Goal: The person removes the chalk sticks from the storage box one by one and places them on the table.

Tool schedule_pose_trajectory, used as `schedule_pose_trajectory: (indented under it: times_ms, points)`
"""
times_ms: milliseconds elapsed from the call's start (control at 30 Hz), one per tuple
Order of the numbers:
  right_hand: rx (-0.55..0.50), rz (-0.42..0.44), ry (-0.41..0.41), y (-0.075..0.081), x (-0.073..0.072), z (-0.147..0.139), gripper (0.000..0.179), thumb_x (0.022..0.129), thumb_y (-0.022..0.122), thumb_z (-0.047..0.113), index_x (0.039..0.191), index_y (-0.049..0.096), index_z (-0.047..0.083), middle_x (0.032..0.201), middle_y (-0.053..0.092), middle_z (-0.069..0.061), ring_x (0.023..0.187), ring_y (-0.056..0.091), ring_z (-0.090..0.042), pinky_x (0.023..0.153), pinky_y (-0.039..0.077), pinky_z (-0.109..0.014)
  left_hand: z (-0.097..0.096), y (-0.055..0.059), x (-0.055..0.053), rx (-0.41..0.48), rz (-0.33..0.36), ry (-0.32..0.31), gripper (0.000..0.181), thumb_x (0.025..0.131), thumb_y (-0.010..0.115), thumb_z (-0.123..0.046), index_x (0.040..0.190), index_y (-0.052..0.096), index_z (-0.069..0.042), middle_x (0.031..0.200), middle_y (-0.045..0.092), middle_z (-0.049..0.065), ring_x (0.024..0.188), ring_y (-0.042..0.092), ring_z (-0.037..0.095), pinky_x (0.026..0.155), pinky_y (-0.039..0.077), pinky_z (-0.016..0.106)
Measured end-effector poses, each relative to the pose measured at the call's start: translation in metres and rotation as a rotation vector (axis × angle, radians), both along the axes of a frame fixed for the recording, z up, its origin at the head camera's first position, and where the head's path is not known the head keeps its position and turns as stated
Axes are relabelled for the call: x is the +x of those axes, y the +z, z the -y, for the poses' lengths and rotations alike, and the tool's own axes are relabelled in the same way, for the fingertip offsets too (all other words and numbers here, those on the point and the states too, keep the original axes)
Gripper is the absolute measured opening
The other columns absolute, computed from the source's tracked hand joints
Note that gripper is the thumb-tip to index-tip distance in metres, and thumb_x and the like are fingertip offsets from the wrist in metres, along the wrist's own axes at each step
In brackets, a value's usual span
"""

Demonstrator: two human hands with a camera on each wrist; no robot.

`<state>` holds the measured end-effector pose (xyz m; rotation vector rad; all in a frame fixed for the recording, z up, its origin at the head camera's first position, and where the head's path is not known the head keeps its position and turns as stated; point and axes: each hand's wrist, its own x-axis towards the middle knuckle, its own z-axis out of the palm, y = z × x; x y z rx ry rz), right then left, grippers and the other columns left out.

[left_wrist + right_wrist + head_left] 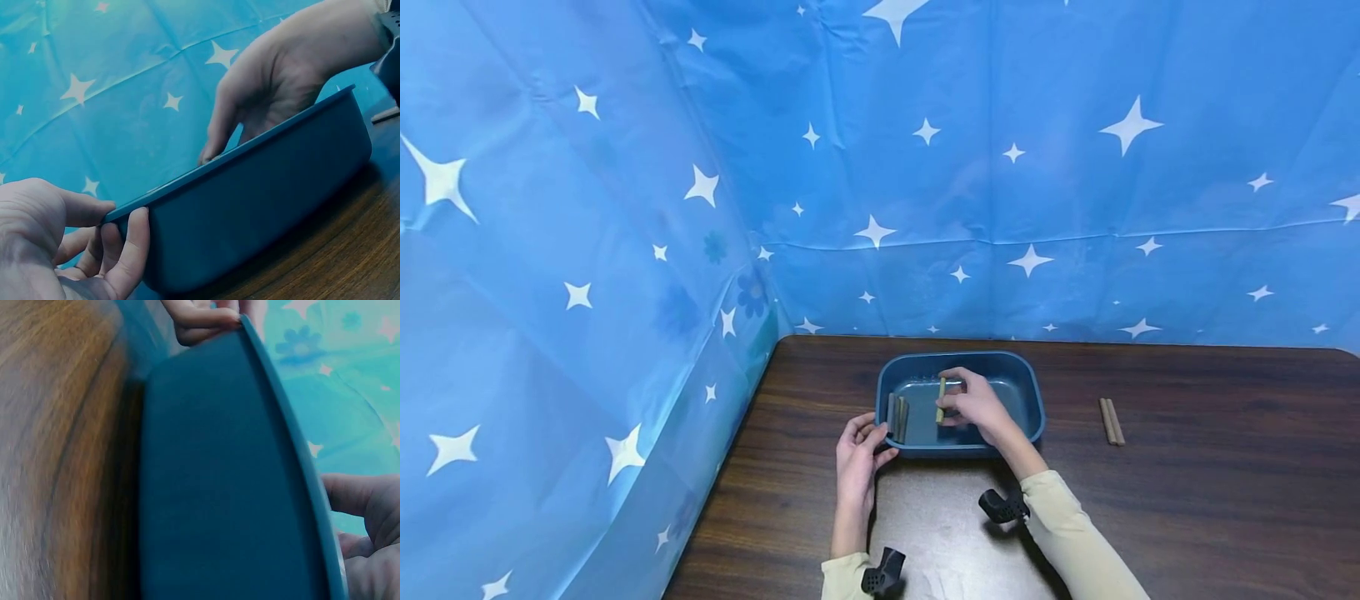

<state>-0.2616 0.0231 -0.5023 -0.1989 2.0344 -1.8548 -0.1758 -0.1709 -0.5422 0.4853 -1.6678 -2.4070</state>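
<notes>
A blue rectangular basin (958, 451) stands on the table. My left hand (856, 462) grips its near-left corner; in the left wrist view the thumb lies on the rim and the fingers curl beneath it. Inside the basin, my right hand (973, 406) pinches a short yellowish stick (941, 400) held lengthwise away from me. Several dark grey-green sticks (897, 418) lie side by side along the basin's left wall. From the right wrist view, the basin's side (212, 475) hides the held stick and most of the right fingers.
Two brownish sticks (1111, 422) lie side by side on the dark wooden table (1225, 467), right of the basin. A blue curtain with white stars (1000, 192) hangs behind the table and along its left. Each wrist carries a black camera.
</notes>
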Motion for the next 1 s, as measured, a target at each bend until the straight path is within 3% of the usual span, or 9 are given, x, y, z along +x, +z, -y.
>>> schedule_pose_trajectory:
  times_ms: [533,833,1000]
  points:
    - [-0.076,-0.014,-0.085,0.023,0.007,-0.055,0.054,0.102,0.059,-0.002,0.150,0.036,-0.013,0.110,0.061,-0.019,0.086,0.070,-0.017,0.085,0.062,-0.044,-0.001,0.001,0.002,-0.003,-0.002,0.015,0.036,0.097,0.066,-0.001,0.130,0.053,0.010,0.098,0.057,0.008,0.073,0.062,0.014,0.061,0.058,0.023]
    - [-0.079,-0.009,-0.110,0.023,0.011,-0.082,0.059,0.102,0.057,-0.002,0.153,0.029,-0.015,0.114,0.059,-0.022,0.090,0.070,-0.020,0.086,0.061,-0.043,0.000,-0.004,0.001,-0.026,-0.086,0.001,0.031,0.095,0.066,-0.002,0.122,0.055,0.010,0.096,0.058,0.008,0.072,0.064,0.012,0.060,0.059,0.022]
    - [-0.072,-0.023,-0.125,0.024,0.014,-0.099,0.060,0.103,0.058,-0.001,0.154,0.029,-0.013,0.117,0.057,-0.022,0.088,0.069,-0.015,0.088,0.060,-0.045,0.000,-0.002,0.000,-0.013,-0.032,0.009,0.034,0.095,0.066,-0.001,0.126,0.054,0.010,0.097,0.058,0.008,0.072,0.063,0.013,0.061,0.058,0.022]
